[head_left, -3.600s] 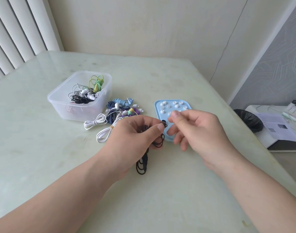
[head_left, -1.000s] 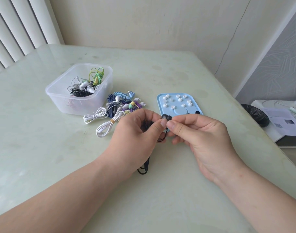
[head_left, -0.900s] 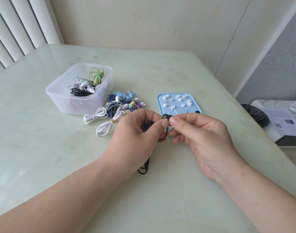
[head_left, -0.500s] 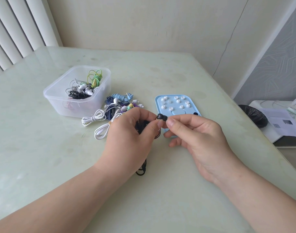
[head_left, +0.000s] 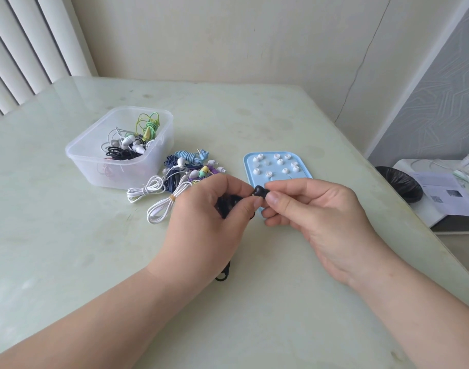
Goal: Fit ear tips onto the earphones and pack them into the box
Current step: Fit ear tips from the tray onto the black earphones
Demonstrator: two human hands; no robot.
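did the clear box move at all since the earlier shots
No. The clear box sits just as before, its near right corner beside the loose earphone pile, with the same gap to the blue tray.

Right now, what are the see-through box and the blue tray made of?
The box looks like cloudy, half-clear plastic with a smooth finish: the earphones inside show faintly through its wall. The blue tray looks like smooth, matte plastic, maybe silicone. Its rounded, raised rim looks moulded.
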